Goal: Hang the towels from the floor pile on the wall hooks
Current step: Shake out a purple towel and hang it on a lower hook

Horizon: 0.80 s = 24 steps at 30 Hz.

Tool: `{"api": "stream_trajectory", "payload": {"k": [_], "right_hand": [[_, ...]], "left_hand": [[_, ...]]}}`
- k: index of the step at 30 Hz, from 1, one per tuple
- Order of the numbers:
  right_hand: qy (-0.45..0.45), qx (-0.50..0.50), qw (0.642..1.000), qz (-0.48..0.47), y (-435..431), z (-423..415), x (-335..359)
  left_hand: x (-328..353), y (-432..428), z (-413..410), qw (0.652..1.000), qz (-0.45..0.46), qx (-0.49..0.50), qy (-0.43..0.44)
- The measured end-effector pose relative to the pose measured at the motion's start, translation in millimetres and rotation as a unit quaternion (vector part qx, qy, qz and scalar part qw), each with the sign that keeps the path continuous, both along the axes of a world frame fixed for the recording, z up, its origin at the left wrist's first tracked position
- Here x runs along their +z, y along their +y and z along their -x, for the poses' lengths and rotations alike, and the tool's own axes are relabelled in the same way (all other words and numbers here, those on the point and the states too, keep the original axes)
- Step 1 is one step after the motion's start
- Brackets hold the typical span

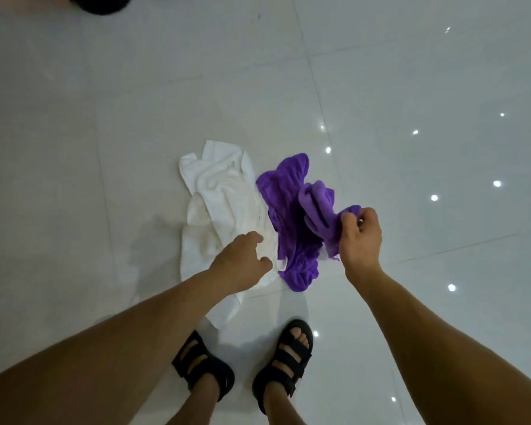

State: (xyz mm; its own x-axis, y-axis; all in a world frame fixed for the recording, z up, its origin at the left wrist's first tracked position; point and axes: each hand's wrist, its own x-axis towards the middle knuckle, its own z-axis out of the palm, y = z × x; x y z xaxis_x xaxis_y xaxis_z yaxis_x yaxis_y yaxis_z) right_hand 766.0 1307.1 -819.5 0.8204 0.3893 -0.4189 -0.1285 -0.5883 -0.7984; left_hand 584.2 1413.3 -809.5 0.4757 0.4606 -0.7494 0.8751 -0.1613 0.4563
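One glossy white tiled floor (pixel 105 133): large pale tiles with thin grey joints and bright pinpoint light reflections across its right side. None of its edges or corners is in view; every item below sits on the middle of the visible stretch unless noted.

One white terry-cloth towel (pixel 215 210): crumpled and lying on the floor, the left member of the pile. Its long right border touches the purple item, and its near end trails toward the left foot.

One purple terry-cloth towel (pixel 288 240): crumpled, just right of the white one and touching it. Most of it lies on the floor. Its right-hand part is raised off the tiles in a bunched fold.

One right hand (pixel 360 237): fingers (pixel 348 223) curled, pinching the raised corner of the purple towel.

One left hand (pixel 242 262): held over the near right portion of the white towel, fingers (pixel 255 237) relaxed and slightly spread, gripping nothing. Whether they touch the cloth cannot be told.

One pair of black strap sandals (pixel 218 372): worn, planted on the floor nearest the wearer, toes toward the pile and just short of it.

One dark rounded object (pixel 101 4): cut off by the top left of the view, on the far stretch of floor; not identifiable.
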Motion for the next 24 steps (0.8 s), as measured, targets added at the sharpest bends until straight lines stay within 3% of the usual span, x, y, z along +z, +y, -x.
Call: {"api": "stream_trajectory", "payload": {"k": [2, 6, 9, 13, 16, 22, 24], "right_hand": [[0.038, -0.017, 0.998, -0.046, 9.7, -2.6, 63.1], [0.135, 0.072, 0.984, -0.087, 28.8, 8.0, 192.4], [0.238, 0.166, 0.951, -0.106, 43.9, 14.1, 278.4], [0.265, 0.322, 0.904, -0.095, 69.0, 19.4, 379.0], [0.217, 0.418, 0.88, -0.056, 87.1, 22.1, 447.7], [-0.027, 0.586, 0.796, 0.152, 116.8, 49.1, 531.1], [-0.03, 0.565, 0.812, 0.141, 128.1, 57.4, 552.7]], "left_hand": [[56.5, 7.8, -5.3, 1.0, -0.004, 0.016, -0.027], [175.4, 21.8, -6.7, 0.991, -0.003, 0.04, -0.127], [257.8, 35.5, -1.1, 0.981, -0.013, 0.01, -0.194], [355.5, 55.8, 7.6, 0.971, -0.028, -0.022, -0.238], [417.1, 75.7, 21.2, 0.964, -0.056, 0.031, -0.258], [518.7, 118.0, 63.1, 0.951, -0.185, 0.06, -0.242], [547.1, 131.8, 77.9, 0.946, -0.194, 0.086, -0.243]]}}
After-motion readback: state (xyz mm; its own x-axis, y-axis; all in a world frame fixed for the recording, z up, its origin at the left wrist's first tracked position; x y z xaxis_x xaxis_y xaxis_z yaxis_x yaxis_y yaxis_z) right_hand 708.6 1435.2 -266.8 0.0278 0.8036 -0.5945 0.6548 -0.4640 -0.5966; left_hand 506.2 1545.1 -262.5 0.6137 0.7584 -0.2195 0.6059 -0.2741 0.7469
